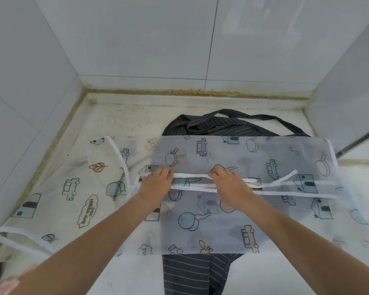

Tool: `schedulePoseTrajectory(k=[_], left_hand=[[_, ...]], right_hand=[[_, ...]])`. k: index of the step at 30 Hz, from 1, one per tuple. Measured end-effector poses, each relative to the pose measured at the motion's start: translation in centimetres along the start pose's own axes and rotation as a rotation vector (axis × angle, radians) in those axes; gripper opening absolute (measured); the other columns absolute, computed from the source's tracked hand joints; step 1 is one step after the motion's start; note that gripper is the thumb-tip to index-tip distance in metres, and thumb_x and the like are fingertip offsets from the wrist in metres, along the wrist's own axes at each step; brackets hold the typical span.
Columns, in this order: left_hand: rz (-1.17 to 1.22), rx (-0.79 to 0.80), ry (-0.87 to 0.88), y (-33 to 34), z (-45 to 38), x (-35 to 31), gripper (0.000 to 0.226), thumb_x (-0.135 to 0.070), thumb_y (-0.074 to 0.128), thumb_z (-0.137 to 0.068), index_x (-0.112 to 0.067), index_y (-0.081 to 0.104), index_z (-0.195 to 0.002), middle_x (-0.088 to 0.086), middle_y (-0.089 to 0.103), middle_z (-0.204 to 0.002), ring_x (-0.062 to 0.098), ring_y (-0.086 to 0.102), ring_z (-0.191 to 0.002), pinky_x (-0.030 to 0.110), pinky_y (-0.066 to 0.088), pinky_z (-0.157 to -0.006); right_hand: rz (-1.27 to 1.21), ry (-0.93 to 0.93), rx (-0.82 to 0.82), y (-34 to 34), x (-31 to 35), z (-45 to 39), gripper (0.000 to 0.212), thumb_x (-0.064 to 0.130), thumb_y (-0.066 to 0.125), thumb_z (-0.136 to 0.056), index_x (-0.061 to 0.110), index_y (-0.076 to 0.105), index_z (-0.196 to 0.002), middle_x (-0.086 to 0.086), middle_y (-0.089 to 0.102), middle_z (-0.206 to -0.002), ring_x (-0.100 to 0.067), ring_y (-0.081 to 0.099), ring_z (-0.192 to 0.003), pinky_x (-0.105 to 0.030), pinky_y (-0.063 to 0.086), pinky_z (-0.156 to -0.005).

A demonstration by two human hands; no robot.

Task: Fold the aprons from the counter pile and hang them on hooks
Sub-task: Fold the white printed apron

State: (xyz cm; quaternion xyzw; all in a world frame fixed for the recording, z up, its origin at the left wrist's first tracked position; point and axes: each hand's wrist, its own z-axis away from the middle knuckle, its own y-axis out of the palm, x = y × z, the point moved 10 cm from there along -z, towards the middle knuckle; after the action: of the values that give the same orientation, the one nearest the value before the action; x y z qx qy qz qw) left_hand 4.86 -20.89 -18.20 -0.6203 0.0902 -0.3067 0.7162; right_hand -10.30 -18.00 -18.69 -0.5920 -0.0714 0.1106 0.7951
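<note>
A thin, see-through apron (232, 220) printed with cars, houses and pans lies spread across the white counter (119, 120), its right part folded over. White tie straps (285, 193) run across its middle. My left hand (156, 180) rests on the fabric at the straps' left end, fingers flat. My right hand (229, 180) lies palm down on the straps near the centre, fingertips slightly curled on them. Under the printed apron lies a dark pinstriped apron (200, 273), showing at the front edge and at the back with its neck loop (254, 119).
White tiled walls (136, 50) enclose the counter at the left, back and right, with a stained seam along the back edge. A white-trimmed loop of the printed apron (13, 237) hangs toward the counter's left front corner.
</note>
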Motion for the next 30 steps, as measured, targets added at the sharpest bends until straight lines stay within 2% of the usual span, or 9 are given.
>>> schedulePoseTrajectory(k=[2,4,6,9,13,15,20,26,30], left_hand=[[0.059,0.011,-0.014,-0.2,-0.4,-1.5,0.063,-0.003,0.091,-0.010,0.003,0.070,-0.069,0.015,0.061,-0.069,0.026,0.061,-0.053,0.025,0.042,-0.029],[0.087,0.125,-0.051,0.4,-1.1,-2.0,0.053,0.000,0.089,-0.043,0.005,0.065,-0.090,0.017,0.060,-0.086,0.030,0.064,-0.069,0.032,0.051,-0.043],[0.112,0.219,-0.125,0.7,-1.4,-0.5,0.040,-0.004,0.062,-0.085,-0.002,0.047,-0.123,0.014,0.052,-0.119,0.028,0.059,-0.102,0.034,0.051,-0.078],[0.181,0.368,-0.086,0.7,-2.5,0.2,0.029,-0.011,0.052,-0.093,-0.010,0.048,-0.122,0.008,0.055,-0.121,0.024,0.056,-0.108,0.031,0.045,-0.087],[0.152,0.567,-0.020,0.5,-3.3,-0.6,0.037,-0.022,0.065,-0.086,-0.010,0.054,-0.119,0.007,0.057,-0.116,0.019,0.053,-0.093,0.028,0.043,-0.074],[0.207,0.540,-0.021,-0.9,-4.9,-1.3,0.036,-0.021,0.062,-0.087,-0.008,0.052,-0.120,0.008,0.055,-0.118,0.019,0.050,-0.091,0.027,0.041,-0.073],[0.300,0.187,-0.075,-6.1,-10.2,-2.3,0.050,-0.002,0.052,-0.088,-0.009,0.036,-0.135,0.010,0.038,-0.130,0.024,0.050,-0.102,0.032,0.047,-0.080],[0.311,0.182,-0.152,-4.4,-13.7,-1.9,0.057,0.006,0.055,-0.084,-0.008,0.034,-0.135,0.011,0.038,-0.125,0.028,0.057,-0.097,0.040,0.051,-0.081],[0.383,0.179,-0.192,-3.7,-14.5,-1.0,0.038,0.000,0.054,-0.088,-0.007,0.043,-0.123,0.010,0.043,-0.121,0.030,0.054,-0.100,0.036,0.044,-0.082]], right_hand=[[0.103,0.041,-0.002,0.1,-2.6,1.6,0.058,0.008,0.065,-0.079,0.011,0.041,-0.132,-0.008,0.045,-0.128,-0.025,0.047,-0.114,-0.036,0.038,-0.095],[0.161,0.145,-0.008,-0.1,-6.6,3.4,0.057,0.014,0.079,-0.067,0.011,0.053,-0.118,-0.009,0.055,-0.112,-0.026,0.056,-0.102,-0.039,0.045,-0.089],[0.126,0.213,0.079,0.7,-9.8,4.7,0.042,0.011,0.065,-0.082,0.015,0.048,-0.120,-0.005,0.057,-0.115,-0.024,0.053,-0.109,-0.038,0.038,-0.099],[0.118,0.257,0.190,1.3,-13.5,5.9,0.029,0.006,0.048,-0.092,0.018,0.049,-0.119,-0.001,0.062,-0.112,-0.020,0.056,-0.106,-0.035,0.034,-0.101],[-0.019,0.168,0.301,1.2,-15.5,6.0,0.019,0.028,0.049,-0.095,0.017,0.057,-0.109,-0.001,0.057,-0.098,-0.017,0.052,-0.092,-0.026,0.040,-0.079],[-0.085,0.134,0.286,-0.1,-15.9,5.4,0.025,0.037,0.052,-0.094,0.015,0.058,-0.105,0.000,0.054,-0.096,-0.018,0.051,-0.096,-0.026,0.041,-0.078],[-0.111,0.094,0.093,-3.5,-18.0,1.5,0.049,0.022,0.057,-0.091,0.008,0.039,-0.135,-0.011,0.039,-0.137,-0.025,0.040,-0.124,-0.033,0.039,-0.098],[0.059,0.159,0.167,-2.0,-21.3,-2.9,0.097,0.035,0.072,-0.079,0.011,0.009,-0.149,-0.011,0.020,-0.152,-0.029,0.023,-0.139,-0.044,0.024,-0.111],[-0.172,0.217,0.114,-2.2,-23.4,-5.0,0.048,0.021,0.067,-0.082,0.014,0.046,-0.124,-0.006,0.049,-0.120,-0.025,0.043,-0.116,-0.041,0.032,-0.102]])
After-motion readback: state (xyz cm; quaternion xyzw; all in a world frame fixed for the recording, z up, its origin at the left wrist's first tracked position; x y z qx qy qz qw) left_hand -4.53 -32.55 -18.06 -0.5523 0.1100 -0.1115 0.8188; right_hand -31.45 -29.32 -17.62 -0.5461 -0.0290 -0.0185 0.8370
